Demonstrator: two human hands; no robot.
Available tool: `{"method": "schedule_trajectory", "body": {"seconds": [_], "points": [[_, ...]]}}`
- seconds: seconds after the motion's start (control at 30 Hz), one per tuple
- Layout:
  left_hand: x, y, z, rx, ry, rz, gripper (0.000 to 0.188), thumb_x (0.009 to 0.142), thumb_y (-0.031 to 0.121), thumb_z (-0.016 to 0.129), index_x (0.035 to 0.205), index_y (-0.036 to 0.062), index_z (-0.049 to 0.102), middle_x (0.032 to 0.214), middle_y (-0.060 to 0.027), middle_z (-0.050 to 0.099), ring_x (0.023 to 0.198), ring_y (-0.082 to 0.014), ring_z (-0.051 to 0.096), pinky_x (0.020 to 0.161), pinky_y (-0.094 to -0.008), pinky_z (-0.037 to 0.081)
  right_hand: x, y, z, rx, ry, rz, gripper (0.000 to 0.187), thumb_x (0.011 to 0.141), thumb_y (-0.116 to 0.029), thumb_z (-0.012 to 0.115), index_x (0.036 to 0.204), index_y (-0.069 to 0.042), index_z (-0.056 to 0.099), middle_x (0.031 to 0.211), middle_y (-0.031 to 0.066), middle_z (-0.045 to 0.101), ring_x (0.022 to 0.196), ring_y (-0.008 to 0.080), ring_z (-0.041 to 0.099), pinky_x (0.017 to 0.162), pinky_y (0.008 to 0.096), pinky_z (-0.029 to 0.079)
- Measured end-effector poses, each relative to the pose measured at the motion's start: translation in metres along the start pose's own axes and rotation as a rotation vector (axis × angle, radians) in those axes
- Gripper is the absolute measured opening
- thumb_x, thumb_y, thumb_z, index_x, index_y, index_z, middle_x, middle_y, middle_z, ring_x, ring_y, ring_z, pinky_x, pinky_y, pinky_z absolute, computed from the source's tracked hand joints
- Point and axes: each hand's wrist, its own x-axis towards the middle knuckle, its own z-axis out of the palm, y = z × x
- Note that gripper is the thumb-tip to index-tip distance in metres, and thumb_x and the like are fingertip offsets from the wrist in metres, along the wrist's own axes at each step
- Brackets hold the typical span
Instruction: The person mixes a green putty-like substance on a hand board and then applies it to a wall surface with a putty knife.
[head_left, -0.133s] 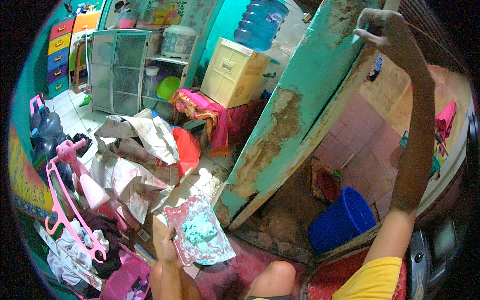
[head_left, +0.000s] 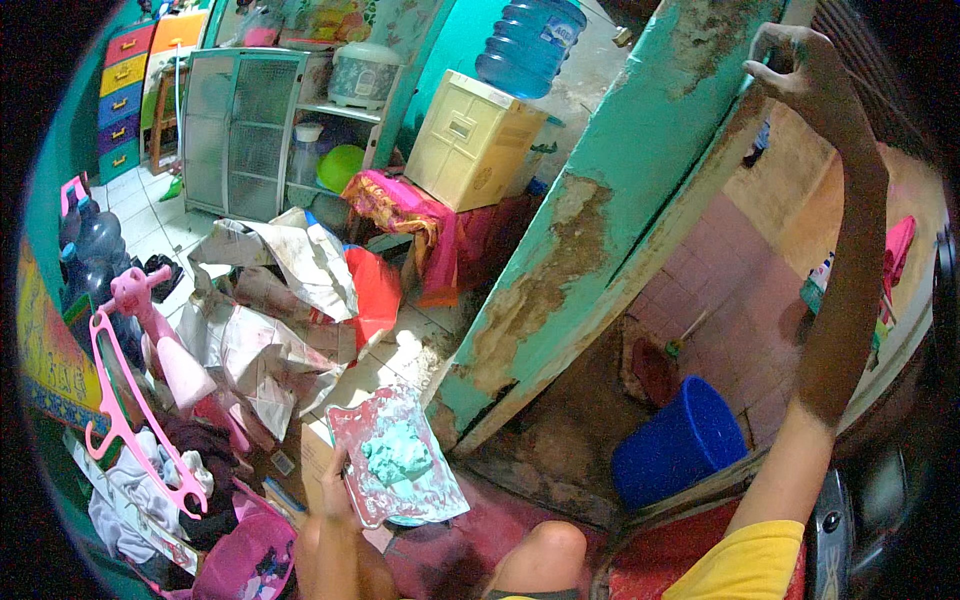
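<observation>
My left hand (head_left: 336, 490) grips the left edge of a reddish, paste-smeared flat board or tray (head_left: 352, 424), held low in front of my knees. A lump of turquoise paste (head_left: 398, 452) lies on it. My right arm stretches up at the right, and my right hand (head_left: 800, 75) is beside the upper edge of a turquoise wall (head_left: 520, 290) with peeling, brown patches. Its fingers are curled together; what they hold, if anything, I cannot make out.
Right of the wall, a blue bucket (head_left: 680, 440) stands on the lower floor. Crumpled pale sacks (head_left: 265, 350), a pink hanger (head_left: 140, 420) and a pink basket (head_left: 245, 560) crowd the left. Behind are a cream box (head_left: 470, 140), a water jug (head_left: 528, 50) and a cabinet (head_left: 240, 130).
My right hand has moved slightly right and down in the picture, its fingers still curled. The view has shifted a little; my left hand keeps its hold on the board.
</observation>
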Motion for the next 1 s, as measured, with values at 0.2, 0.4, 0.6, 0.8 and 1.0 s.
{"method": "schedule_trajectory", "body": {"seconds": [0.2, 0.4, 0.6, 0.8, 1.0], "points": [[0.006, -0.012, -0.015, -0.137, -0.011, -0.127, 0.047, 0.089, 0.037, 0.037, 0.120, 0.0016, 0.042, 0.112, -0.0134, 0.053, 0.100, -0.0274, 0.053, 0.088, -0.0415, 0.042, 0.002, 0.011, -0.008, -0.017, -0.083, 0.073, 0.017, 0.075, -0.011, 0.061, 0.070, 0.001, 0.051, 0.055, 0.0058, 0.049, 0.051, 0.0101, 0.050, 0.048, 0.0254, 0.040], [0.003, -0.010, 0.003, 0.100, 0.096, 0.027, 0.045, 0.089, 0.037, 0.038, 0.116, 0.0015, 0.045, 0.108, -0.0129, 0.055, 0.097, -0.0264, 0.055, 0.086, -0.0405, 0.044, 0.009, 0.017, -0.006, -0.014, -0.205, 0.207, 0.014, 0.076, -0.008, 0.060, 0.070, 0.001, 0.051, 0.056, 0.0021, 0.049, 0.051, 0.0070, 0.048, 0.048, 0.0239, 0.039], [0.003, -0.005, -0.017, -0.083, 0.101, -0.132, 0.045, 0.090, 0.035, 0.038, 0.119, 0.0010, 0.042, 0.112, -0.0133, 0.053, 0.100, -0.0261, 0.054, 0.089, -0.0397, 0.043, 0.000, 0.007, 0.009, 0.164, -0.257, 0.228, 0.013, 0.077, -0.008, 0.060, 0.071, 0.001, 0.052, 0.058, 0.0011, 0.049, 0.056, 0.0049, 0.046, 0.051, 0.0221, 0.038], [0.006, -0.007, -0.010, -0.131, 0.056, -0.076, 0.046, 0.090, 0.034, 0.038, 0.121, 0.0009, 0.041, 0.114, -0.0137, 0.052, 0.101, -0.0264, 0.053, 0.090, -0.0398, 0.042, -0.007, -0.004, 0.019, 0.181, -0.234, 0.194, 0.013, 0.077, -0.007, 0.061, 0.071, 0.001, 0.053, 0.057, 0.0026, 0.049, 0.053, 0.0060, 0.047, 0.049, 0.0227, 0.039], [0.002, 0.003, -0.004, -0.159, 0.039, -0.020, 0.046, 0.090, 0.034, 0.038, 0.122, 0.0007, 0.040, 0.116, -0.0140, 0.051, 0.103, -0.0266, 0.052, 0.090, -0.0399, 0.042, 0.009, -0.016, 0.032, 0.239, -0.134, 0.037, 0.011, 0.078, -0.007, 0.060, 0.074, 0.001, 0.053, 0.059, 0.0024, 0.052, 0.055, 0.0082, 0.051, 0.052, 0.0235, 0.041]]}}
